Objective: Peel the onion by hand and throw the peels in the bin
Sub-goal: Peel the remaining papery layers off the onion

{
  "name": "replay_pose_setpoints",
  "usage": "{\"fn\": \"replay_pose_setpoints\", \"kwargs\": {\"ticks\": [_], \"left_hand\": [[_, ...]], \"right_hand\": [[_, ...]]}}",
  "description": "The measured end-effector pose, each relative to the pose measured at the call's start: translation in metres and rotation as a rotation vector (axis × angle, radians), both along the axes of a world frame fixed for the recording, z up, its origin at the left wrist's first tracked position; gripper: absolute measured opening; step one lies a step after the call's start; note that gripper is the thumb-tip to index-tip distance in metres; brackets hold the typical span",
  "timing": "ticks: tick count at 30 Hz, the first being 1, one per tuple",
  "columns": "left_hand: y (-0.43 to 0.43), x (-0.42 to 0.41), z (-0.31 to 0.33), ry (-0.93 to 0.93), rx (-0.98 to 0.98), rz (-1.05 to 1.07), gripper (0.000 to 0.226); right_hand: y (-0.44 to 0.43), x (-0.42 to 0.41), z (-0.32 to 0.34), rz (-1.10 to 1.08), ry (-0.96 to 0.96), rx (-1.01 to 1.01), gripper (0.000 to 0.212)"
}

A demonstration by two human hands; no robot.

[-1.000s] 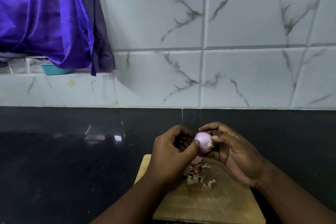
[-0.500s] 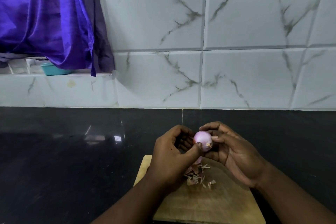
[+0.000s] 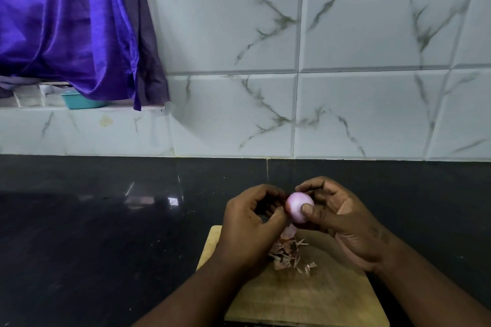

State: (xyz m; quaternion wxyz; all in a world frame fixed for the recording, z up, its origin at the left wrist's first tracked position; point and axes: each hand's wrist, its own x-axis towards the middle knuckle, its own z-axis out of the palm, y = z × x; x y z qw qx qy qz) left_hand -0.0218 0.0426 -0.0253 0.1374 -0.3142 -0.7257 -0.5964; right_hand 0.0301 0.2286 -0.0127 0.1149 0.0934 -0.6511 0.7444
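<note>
- At 10 o'clock in the view, a purple cloth [image 3: 66, 21] is hanging over a ledge, and a teal tub [image 3: 79, 101] is sitting beneath its hem.
- The black countertop [image 3: 93, 233] is spanning the lower half and carrying a wooden cutting board [image 3: 305, 297] at 6 o'clock.
- The left hand [image 3: 249, 225] is hovering above the board's far-left corner. Its fingers are curling inward and its thumb tip is pressing the onion's 9 o'clock flank, apparently nipping at the skin there.
- The onion [image 3: 297, 206] is being held in the air between both hands, just above the board's far edge. It is looking smooth and pale pink, nearly round and slightly taller than wide. Its root and stem ends are not showing.
- A loose pink flap [image 3: 290, 231] is showing at the onion's 7 o'clock. Whether it is attached cannot be determined.
- The peels [image 3: 285, 253] are lying in a heap on the board at the onion's 6 o'clock.
- The right hand [image 3: 345, 225] is cradling the onion from 3 o'clock, fingers wrapping behind and thumb clamping the front.
- Judgement: the left thumb is the nearer stripping tool, so the next pull is likely running toward 7 o'clock. No bin is appearing in view
</note>
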Motion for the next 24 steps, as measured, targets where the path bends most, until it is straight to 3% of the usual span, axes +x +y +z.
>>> {"fn": "replay_pose_setpoints", "kwargs": {"ticks": [5,12,17,24], "left_hand": [[-0.0003,0.0,0.0006,0.001,0.017,-0.006,0.016],[-0.0008,-0.0007,0.0018,-0.079,0.061,-0.054,0.015],[-0.0001,-0.0013,0.002,-0.112,0.115,-0.058,0.027],[0.0014,-0.0006,0.0006,-0.13,0.118,-0.076,0.015]], "right_hand": [[0.001,-0.0022,-0.0016,0.019,0.011,0.004,0.068],[0.0026,-0.0045,-0.0033,0.008,0.032,0.067,0.067],[0.0035,-0.0057,-0.0048,0.032,0.031,0.021,0.067],[0.0031,-0.0045,-0.0041,0.027,0.032,0.045,0.066]]}}
